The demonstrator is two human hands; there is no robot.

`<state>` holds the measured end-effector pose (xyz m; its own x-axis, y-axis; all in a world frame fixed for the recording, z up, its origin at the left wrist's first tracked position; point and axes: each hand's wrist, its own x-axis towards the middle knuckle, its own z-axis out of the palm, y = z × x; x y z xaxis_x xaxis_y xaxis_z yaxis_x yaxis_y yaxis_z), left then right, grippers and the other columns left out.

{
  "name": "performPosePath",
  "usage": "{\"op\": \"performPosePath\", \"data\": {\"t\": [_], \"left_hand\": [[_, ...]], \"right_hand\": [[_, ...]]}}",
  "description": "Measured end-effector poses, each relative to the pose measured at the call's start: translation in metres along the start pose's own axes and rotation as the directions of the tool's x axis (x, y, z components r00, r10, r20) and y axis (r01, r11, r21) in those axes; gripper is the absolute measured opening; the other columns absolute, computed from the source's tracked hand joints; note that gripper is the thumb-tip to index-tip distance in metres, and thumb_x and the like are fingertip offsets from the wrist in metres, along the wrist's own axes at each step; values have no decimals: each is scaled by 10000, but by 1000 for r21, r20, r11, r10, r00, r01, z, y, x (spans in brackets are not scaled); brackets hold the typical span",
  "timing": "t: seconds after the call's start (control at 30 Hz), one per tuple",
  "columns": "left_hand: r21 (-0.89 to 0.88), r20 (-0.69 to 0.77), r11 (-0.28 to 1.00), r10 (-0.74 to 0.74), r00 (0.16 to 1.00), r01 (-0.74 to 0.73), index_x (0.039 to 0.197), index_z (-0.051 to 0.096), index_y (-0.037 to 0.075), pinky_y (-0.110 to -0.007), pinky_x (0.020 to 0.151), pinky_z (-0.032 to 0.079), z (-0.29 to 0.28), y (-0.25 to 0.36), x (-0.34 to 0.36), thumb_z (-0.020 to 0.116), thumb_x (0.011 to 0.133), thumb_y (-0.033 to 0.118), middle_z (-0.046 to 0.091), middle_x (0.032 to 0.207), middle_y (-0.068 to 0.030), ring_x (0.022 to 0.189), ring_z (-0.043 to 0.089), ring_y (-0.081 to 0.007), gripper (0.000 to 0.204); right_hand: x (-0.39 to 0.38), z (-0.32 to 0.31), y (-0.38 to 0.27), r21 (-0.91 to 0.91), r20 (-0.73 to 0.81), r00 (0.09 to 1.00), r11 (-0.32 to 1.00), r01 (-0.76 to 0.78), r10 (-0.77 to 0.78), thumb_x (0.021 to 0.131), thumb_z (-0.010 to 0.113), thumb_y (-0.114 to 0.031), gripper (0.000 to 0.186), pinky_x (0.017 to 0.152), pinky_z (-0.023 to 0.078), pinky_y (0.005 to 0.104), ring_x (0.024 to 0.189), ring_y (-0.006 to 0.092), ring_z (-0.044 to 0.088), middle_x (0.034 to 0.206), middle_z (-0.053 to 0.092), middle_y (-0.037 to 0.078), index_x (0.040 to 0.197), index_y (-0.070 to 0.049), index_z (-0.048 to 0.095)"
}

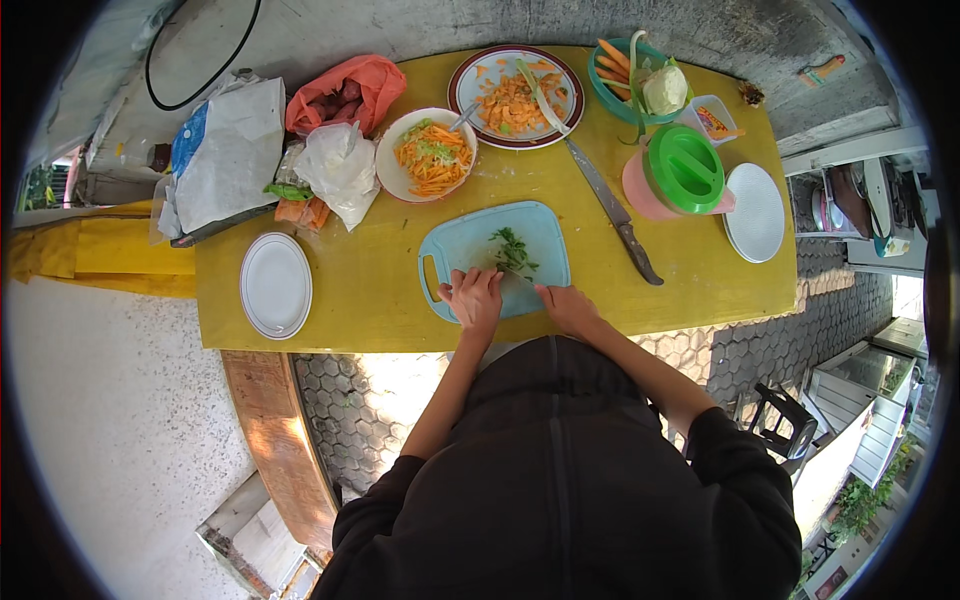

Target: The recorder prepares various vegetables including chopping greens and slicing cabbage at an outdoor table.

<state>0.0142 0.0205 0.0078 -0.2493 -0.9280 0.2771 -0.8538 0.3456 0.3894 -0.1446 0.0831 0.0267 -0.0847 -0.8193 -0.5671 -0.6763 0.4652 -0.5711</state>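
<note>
A light blue cutting board (455, 240) lies near the front edge of the yellow table, with a small heap of green leafy herbs (512, 247) on its middle. My left hand (474, 300) is over the board's front left part, its fingers bent and pressed together at the near side of the herbs. Closed round a handle, my right hand (568, 307) is at the board's front right. From it a small knife (518, 276) points left toward the herbs and my left fingertips; the handle is mostly hidden by my fingers.
Behind the board stand a bowl of shredded vegetables (432, 160) and a plate of chopped carrot (515, 105). A large knife (615, 213) lies to the right, beside a green-lidded pink pitcher (685, 170). White plates (276, 285) (755, 212) stand at both sides; bags (338, 170) crowd the back left.
</note>
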Motion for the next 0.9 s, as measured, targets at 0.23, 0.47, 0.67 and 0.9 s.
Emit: {"op": "performPosePath", "data": {"t": [0.23, 0.47, 0.67, 0.9], "left_hand": [[-8, -8, 1000, 18, 1000, -18, 700, 633, 164, -426, 728, 280, 0, 0, 0, 670, 691, 221, 523, 664, 33, 727, 464, -195, 69], [-11, -16, 1000, 28, 999, -28, 709, 632, 170, -422, 726, 281, 1, -1, 0, 666, 691, 208, 522, 671, 39, 722, 460, -189, 54], [-16, -5, 999, 34, 999, -34, 699, 627, 167, -417, 733, 277, 3, -3, 0, 662, 682, 192, 516, 669, 43, 718, 457, -181, 47], [-36, 2, 998, 49, 999, -49, 696, 617, 163, -415, 730, 277, 4, -5, 0, 661, 679, 182, 508, 672, 47, 721, 456, -179, 51]], "right_hand": [[2, -2, -8, -67, -15, 1000, 997, 24, -25, 917, 305, -406, 471, 731, 431, 505, 811, 440, 546, 837, 577, 260, 903, -15, 567], [2, -10, -23, -64, -5, 1000, 998, -24, 23, 918, 282, -429, 524, 713, 437, 505, 777, 442, 551, 774, 580, 254, 821, -12, 585], [0, 1, -13, -45, 3, 1000, 999, 16, -16, 917, 303, -416, 504, 697, 430, 509, 766, 450, 545, 772, 576, 257, 828, 0, 575], [6, 2, -18, -52, 35, 999, 998, 25, -23, 917, 290, -433, 527, 695, 438, 504, 770, 436, 555, 782, 585, 250, 825, -8, 589]]}}
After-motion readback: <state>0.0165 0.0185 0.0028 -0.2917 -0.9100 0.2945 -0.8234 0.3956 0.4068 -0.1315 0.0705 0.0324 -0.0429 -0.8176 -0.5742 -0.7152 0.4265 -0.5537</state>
